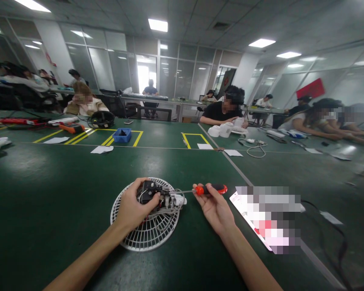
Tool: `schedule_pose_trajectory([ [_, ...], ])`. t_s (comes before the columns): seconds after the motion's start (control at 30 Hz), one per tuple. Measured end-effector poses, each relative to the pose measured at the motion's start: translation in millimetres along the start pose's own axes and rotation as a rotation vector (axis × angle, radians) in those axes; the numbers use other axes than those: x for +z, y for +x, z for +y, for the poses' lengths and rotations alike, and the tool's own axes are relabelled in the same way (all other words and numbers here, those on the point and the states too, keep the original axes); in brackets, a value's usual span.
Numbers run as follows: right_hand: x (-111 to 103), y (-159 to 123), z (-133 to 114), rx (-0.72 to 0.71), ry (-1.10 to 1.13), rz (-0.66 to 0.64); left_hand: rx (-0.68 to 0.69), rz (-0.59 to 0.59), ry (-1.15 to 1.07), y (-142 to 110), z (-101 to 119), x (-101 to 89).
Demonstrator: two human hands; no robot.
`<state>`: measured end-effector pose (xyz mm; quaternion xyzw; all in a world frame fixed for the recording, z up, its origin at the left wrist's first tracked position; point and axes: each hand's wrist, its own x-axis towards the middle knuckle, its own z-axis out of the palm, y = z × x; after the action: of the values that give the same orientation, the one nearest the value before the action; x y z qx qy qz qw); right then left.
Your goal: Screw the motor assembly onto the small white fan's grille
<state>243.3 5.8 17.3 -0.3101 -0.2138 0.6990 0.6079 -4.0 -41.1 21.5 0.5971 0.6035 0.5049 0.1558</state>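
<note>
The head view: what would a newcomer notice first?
Probably the round white grille on the green table at lower center, with the left hand gripping the dark mechanism over it. To the right, the right hand holds a red-and-black screwdriver. Farther back, left of center, sits a blue bin.

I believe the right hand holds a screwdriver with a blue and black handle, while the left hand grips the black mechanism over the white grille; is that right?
Not quite: in the head view, the screwdriver has a red and black handle, not blue. The rest is right.
</note>
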Motion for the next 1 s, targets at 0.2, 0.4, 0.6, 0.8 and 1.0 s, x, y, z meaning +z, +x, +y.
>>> schedule_pose_trajectory([
  [0.2,0.3,-1.5,-1.9,-0.033,-0.149,0.078,0.003,-0.004,-0.002,0.1,0.9,-1.7],
  [0.4,2.9,-4.5,-5.4,-0.083,-0.163,0.047,-0.036,0.003,-0.017,-0.5,4.4,-1.0],
  [0.6,-0.8,-3.5,-7.4,-0.097,-0.126,0.058,-0.044,0.012,-0.011,-0.5,2.5,1.2],
  [0.8,-1.9,-3.0,-8.5,-0.043,-0.081,0.062,-0.014,0.026,0.046,-1.2,-2.0,1.5],
  [1.0,3.4,-5.8,-2.1,-0.048,-0.164,0.153,0.001,0.011,0.047,-1.7,-1.9,-0.9],
])
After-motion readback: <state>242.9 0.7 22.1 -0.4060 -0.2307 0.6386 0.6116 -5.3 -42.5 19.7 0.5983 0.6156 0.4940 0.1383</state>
